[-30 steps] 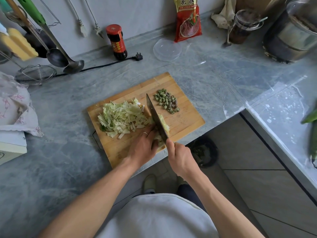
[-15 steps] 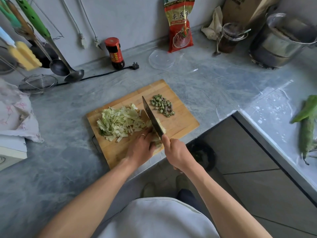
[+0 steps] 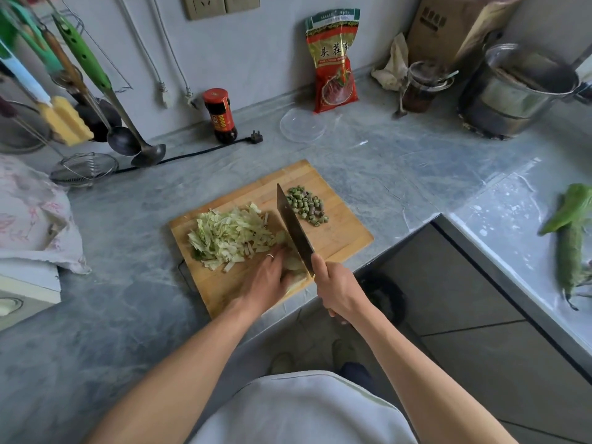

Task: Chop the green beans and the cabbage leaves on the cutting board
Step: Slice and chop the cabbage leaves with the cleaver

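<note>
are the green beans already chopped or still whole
Chopped: the green beans lie as a pile of short round pieces on the cutting board, right of the cleaver.

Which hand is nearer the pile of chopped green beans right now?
Right. The right hand grips the knife handle, below the green beans; the left hand sits farther left, holding cabbage.
</note>
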{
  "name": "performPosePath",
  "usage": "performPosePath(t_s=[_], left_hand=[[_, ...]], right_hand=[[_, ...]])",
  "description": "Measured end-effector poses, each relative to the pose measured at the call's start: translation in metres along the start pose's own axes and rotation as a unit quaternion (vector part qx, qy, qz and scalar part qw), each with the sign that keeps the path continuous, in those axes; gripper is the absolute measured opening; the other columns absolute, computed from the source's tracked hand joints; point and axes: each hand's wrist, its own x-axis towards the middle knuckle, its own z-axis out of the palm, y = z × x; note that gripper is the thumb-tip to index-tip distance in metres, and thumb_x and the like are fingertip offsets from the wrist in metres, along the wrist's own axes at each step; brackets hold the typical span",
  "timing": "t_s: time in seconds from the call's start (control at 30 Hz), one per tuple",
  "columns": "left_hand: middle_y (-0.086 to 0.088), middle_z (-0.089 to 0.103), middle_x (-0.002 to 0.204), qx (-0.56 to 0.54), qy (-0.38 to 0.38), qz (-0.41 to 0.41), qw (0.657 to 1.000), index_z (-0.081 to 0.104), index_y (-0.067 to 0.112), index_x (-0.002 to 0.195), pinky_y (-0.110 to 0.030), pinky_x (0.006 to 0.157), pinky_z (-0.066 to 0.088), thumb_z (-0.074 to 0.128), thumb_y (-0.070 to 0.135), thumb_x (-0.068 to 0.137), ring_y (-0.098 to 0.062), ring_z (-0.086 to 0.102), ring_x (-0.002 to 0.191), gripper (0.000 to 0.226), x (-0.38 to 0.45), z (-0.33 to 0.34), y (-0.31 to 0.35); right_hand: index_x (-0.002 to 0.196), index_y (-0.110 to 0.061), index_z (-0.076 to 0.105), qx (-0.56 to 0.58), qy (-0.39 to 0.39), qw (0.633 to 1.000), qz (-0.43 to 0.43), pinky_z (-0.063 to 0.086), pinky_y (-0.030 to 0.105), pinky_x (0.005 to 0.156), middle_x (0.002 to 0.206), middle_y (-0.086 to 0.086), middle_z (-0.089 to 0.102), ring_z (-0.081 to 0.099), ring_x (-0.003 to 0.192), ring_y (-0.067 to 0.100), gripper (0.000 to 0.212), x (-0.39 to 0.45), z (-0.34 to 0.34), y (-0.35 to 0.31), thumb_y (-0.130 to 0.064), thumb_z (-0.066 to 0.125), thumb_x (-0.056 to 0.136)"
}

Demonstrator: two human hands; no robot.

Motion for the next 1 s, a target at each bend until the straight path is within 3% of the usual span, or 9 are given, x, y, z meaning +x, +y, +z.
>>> performPosePath(t_s=[0.13, 0.23, 0.37, 0.53, 0.67, 0.77, 0.87, 1.0], left_hand=[[-0.022, 0.051, 0.144, 0.050, 0.015, 0.015, 0.998, 0.056, -0.001, 0.134, -0.042, 0.106, 0.043, 0.071, 0.024, 0.087, -0.037, 0.053, 0.129, 0.056, 0.002, 0.002, -0.004], [-0.019, 0.044, 0.150, 0.073, -0.015, 0.020, 0.997, 0.051, 0.001, 0.141, -0.043, 0.118, 0.024, 0.059, 0.032, 0.094, -0.035, 0.040, 0.141, 0.057, 0.006, 0.001, -0.006], [-0.023, 0.051, 0.143, 0.017, -0.013, 0.007, 1.000, 0.058, 0.000, 0.134, -0.050, 0.111, 0.039, 0.042, 0.042, 0.092, -0.040, 0.047, 0.133, 0.061, 0.003, 0.001, -0.009], [-0.022, 0.055, 0.136, -0.018, 0.027, -0.033, 0.999, 0.056, 0.001, 0.133, -0.044, 0.100, 0.047, 0.054, 0.015, 0.096, -0.039, 0.055, 0.121, 0.039, 0.002, 0.000, -0.001], [-0.018, 0.055, 0.135, -0.032, 0.040, -0.034, 0.998, 0.051, 0.001, 0.135, -0.041, 0.101, 0.047, 0.063, 0.013, 0.094, -0.033, 0.055, 0.122, 0.045, 0.000, 0.001, 0.000], [-0.020, 0.059, 0.131, -0.006, 0.040, -0.038, 0.998, 0.057, -0.002, 0.130, -0.041, 0.105, 0.046, 0.063, 0.017, 0.094, -0.033, 0.055, 0.123, 0.041, 0.002, 0.000, -0.003], [-0.020, 0.065, 0.120, 0.032, 0.047, -0.021, 0.998, 0.062, -0.005, 0.122, -0.043, 0.101, 0.049, 0.064, 0.017, 0.093, -0.034, 0.060, 0.115, 0.037, 0.002, 0.000, -0.004], [-0.016, 0.067, 0.117, 0.020, 0.068, -0.005, 0.997, 0.065, 0.002, 0.116, -0.045, 0.099, 0.049, 0.059, 0.017, 0.094, -0.031, 0.059, 0.114, 0.027, 0.005, 0.004, -0.008]], right_hand=[[0.091, -0.001, 0.058, -0.017, 0.017, 0.999, -0.021, 0.050, 0.029, 0.041, 0.078, 0.019, 0.065, 0.060, 0.047, 0.024, 0.068, -0.015, 0.001, 0.006, -0.059, 0.024, 0.102], [0.088, -0.005, 0.059, -0.017, 0.018, 0.999, -0.027, 0.058, 0.039, 0.058, 0.074, 0.014, 0.066, 0.063, 0.052, 0.023, 0.066, -0.023, 0.004, 0.010, -0.060, 0.024, 0.101], [0.088, -0.006, 0.057, -0.003, 0.001, 1.000, -0.012, 0.055, 0.032, 0.053, 0.069, 0.010, 0.063, 0.058, 0.042, 0.015, 0.065, -0.029, 0.010, 0.010, -0.061, 0.024, 0.101], [0.088, -0.005, 0.057, 0.017, 0.008, 1.000, -0.015, 0.051, 0.030, 0.045, 0.066, 0.010, 0.060, 0.054, 0.037, 0.012, 0.065, -0.032, 0.012, 0.008, -0.060, 0.025, 0.102], [0.084, -0.004, 0.056, 0.021, 0.022, 0.999, -0.023, 0.056, 0.038, 0.054, 0.066, 0.010, 0.059, 0.056, 0.041, 0.016, 0.066, -0.030, 0.012, 0.007, -0.059, 0.025, 0.102], [0.085, -0.004, 0.056, 0.022, 0.023, 0.999, -0.026, 0.057, 0.040, 0.054, 0.069, 0.013, 0.062, 0.059, 0.043, 0.019, 0.066, -0.027, 0.015, 0.008, -0.059, 0.025, 0.102], [0.085, -0.004, 0.058, 0.017, 0.027, 0.999, -0.025, 0.059, 0.045, 0.064, 0.071, 0.014, 0.063, 0.064, 0.055, 0.026, 0.066, -0.026, 0.019, 0.009, -0.059, 0.026, 0.102], [0.085, -0.006, 0.058, 0.007, 0.020, 1.000, -0.021, 0.058, 0.045, 0.067, 0.070, 0.011, 0.062, 0.065, 0.061, 0.029, 0.065, -0.024, 0.024, 0.009, -0.060, 0.024, 0.101]])
